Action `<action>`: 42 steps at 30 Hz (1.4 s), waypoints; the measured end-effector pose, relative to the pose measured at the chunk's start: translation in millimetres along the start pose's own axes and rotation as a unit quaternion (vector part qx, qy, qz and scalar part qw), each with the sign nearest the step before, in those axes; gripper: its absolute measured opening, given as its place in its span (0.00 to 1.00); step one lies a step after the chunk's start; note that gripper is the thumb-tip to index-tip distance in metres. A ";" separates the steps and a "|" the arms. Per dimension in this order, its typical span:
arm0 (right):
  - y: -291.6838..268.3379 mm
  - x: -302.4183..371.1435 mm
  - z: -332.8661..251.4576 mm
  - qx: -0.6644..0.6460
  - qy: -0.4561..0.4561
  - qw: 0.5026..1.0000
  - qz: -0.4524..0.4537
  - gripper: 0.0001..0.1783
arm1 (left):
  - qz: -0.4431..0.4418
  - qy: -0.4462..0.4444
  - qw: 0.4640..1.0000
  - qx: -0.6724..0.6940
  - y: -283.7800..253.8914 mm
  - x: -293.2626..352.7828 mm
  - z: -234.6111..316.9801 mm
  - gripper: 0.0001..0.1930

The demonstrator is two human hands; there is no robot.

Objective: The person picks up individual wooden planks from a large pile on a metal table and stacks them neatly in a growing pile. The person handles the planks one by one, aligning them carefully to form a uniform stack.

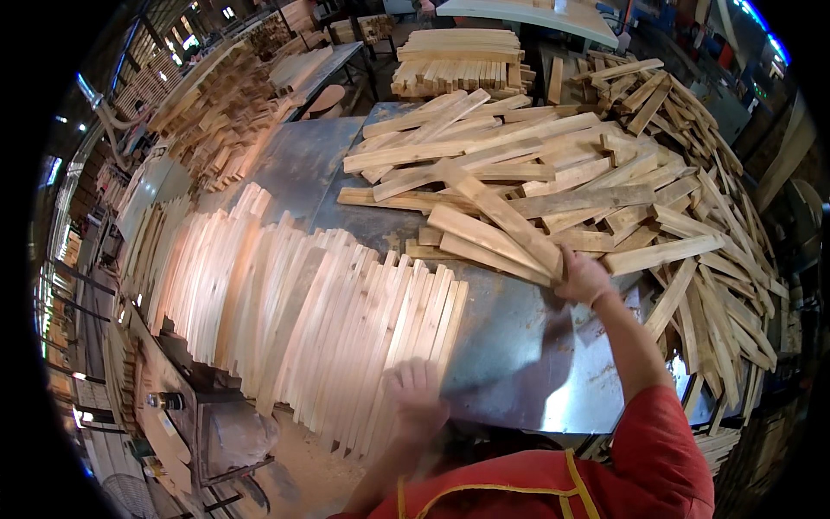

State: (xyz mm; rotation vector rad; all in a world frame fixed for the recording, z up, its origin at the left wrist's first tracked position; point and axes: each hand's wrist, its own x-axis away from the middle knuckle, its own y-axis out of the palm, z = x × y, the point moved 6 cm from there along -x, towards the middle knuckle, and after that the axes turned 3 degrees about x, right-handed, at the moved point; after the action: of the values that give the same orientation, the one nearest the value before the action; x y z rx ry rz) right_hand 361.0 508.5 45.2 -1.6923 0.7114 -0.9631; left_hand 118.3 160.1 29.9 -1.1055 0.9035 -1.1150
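Note:
My right hand (584, 277) is closed around the near end of a wooden board (506, 216) that slants across the front of a loose pile of boards (596, 186). Under its grip, the ends of other boards (488, 238) lie close by; whether they are held too I cannot tell. My left hand (417, 398), slightly blurred, has its fingers stretched out over the near right end of a long row of pale wooden strips (346, 320). The strips stand side by side, packed tightly along the metal table's (510, 346) left and front.
Stacked timber (458, 60) sits beyond the table, and a larger heap of wood pieces (225, 121) fills the far left. Boards spill over the right edge (726, 294). A metal stand with a plastic bag (238, 432) is at the lower left, above sawdust on the floor.

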 end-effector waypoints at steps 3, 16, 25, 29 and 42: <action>34.3 52.2 -6.8 -0.050 0.070 0.995 0.059 0.55 | 0.010 0.011 1.000 -0.014 1.2 3.0 -0.4 0.40; 211.2 253.1 -209.2 -0.606 0.000 0.796 0.016 0.59 | 0.008 0.060 0.997 0.037 12.4 12.9 -6.3 0.37; 74.2 157.9 -127.3 -0.071 -0.012 0.973 0.217 0.41 | -0.048 0.024 0.999 -0.002 22.3 22.3 3.2 0.46; 128.4 144.7 -79.7 -0.162 0.083 0.981 0.065 0.54 | -0.015 0.028 0.999 -0.010 10.1 16.7 8.3 0.43; 144.1 170.1 -180.1 -0.251 -0.300 0.890 -0.234 0.36 | 0.052 -0.002 0.999 0.004 -0.5 2.5 37.8 0.40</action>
State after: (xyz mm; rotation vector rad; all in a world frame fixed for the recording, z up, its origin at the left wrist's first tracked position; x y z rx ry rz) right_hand 290.5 238.1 -18.4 -2.5371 0.1258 -0.5116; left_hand 154.7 165.6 39.1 -1.0425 0.9423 -1.0296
